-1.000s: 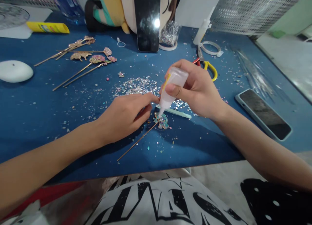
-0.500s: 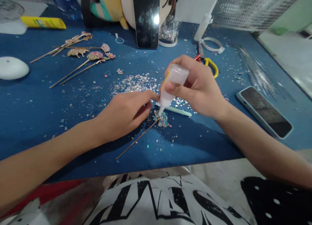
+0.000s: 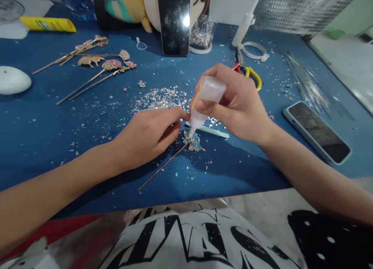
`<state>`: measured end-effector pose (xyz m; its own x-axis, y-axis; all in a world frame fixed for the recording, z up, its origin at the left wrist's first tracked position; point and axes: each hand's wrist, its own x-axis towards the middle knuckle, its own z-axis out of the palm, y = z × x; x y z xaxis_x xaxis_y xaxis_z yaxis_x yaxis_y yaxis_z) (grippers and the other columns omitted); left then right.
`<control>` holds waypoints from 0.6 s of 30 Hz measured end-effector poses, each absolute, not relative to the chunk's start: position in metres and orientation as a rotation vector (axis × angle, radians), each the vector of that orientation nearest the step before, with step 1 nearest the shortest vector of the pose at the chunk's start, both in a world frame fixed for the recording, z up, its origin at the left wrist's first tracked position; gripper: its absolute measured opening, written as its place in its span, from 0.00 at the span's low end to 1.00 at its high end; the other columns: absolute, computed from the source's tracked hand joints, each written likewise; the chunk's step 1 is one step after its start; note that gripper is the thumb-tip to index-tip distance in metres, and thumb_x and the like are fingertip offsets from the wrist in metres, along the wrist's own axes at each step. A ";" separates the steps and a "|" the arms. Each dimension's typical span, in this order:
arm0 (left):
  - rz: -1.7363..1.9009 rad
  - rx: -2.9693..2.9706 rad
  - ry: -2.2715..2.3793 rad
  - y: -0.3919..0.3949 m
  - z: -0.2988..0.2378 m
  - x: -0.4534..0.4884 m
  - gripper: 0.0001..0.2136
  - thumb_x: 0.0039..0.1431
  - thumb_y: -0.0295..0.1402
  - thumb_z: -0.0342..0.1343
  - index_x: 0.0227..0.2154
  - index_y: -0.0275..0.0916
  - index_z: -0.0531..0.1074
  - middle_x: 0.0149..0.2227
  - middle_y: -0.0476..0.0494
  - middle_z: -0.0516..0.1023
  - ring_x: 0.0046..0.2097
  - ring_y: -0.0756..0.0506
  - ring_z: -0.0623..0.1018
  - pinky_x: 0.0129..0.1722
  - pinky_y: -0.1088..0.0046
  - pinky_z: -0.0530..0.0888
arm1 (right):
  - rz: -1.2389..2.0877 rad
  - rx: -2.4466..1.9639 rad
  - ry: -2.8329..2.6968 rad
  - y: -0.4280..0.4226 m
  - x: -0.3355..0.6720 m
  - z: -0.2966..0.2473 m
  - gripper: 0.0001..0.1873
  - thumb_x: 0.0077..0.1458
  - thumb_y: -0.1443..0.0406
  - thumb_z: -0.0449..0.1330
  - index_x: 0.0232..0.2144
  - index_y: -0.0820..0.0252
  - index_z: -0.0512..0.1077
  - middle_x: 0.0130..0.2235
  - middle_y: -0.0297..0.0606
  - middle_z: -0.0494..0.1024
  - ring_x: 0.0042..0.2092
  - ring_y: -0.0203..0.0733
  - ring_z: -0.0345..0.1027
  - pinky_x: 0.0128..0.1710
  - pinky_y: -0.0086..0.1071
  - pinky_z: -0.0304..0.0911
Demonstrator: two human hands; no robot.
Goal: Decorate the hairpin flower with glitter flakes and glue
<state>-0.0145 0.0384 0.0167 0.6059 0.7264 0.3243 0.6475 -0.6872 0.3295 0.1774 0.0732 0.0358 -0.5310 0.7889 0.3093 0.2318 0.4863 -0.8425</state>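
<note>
A translucent white squeeze bottle [image 3: 212, 91] is gripped by my right hand [image 3: 236, 102], its narrow nozzle pointing down. The nozzle tip meets a hairpin's flower-shaped head [image 3: 194, 141], covered in blue-green and silvery flakes. From that head a thin metal stem [image 3: 163, 166] runs toward the table's front edge. My left hand [image 3: 151, 135] rests beside it with the index finger stretched out against the right hand's fingers; its other fingers are curled and partly hidden, with nothing visible in them. Light-blue tweezers [image 3: 214, 132] lie just behind the flower head.
Glittery flakes [image 3: 163, 98] are scattered over the blue table [image 3: 87, 144]. Several hairpins [image 3: 113, 65] lie back left, near a white rounded object [image 3: 13, 80] and a yellow tube [image 3: 48, 24]. Pliers [image 3: 252, 75] and a phone [image 3: 317, 131] lie right; a dark upright phone [image 3: 174, 24] stands behind.
The view has shifted slightly. Both hands, the bottle and the hairpin hold nearly the same positions.
</note>
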 end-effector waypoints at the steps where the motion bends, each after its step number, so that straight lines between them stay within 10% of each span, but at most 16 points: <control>1: 0.655 2.651 1.150 0.038 0.017 -0.014 0.08 0.58 0.27 0.44 0.38 0.36 0.66 0.31 0.48 0.75 0.31 0.50 0.74 0.31 0.77 0.66 | 1.005 -0.841 -2.019 0.073 0.177 0.036 0.14 0.50 0.55 0.60 0.32 0.57 0.62 0.30 0.33 0.69 0.33 0.37 0.65 0.28 0.29 0.64; 18: 0.666 2.664 1.167 0.037 0.015 -0.015 0.09 0.57 0.27 0.44 0.39 0.36 0.67 0.29 0.49 0.75 0.30 0.50 0.74 0.31 0.78 0.66 | 1.045 -0.858 -1.962 0.077 0.177 0.033 0.11 0.50 0.61 0.59 0.33 0.60 0.62 0.29 0.34 0.71 0.31 0.35 0.65 0.28 0.29 0.62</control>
<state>-0.0146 0.0372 0.0153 0.5970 0.7290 0.3347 0.6588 -0.6837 0.3140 0.1772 0.0765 0.0328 -0.5019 0.8133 0.2942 0.2100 0.4446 -0.8708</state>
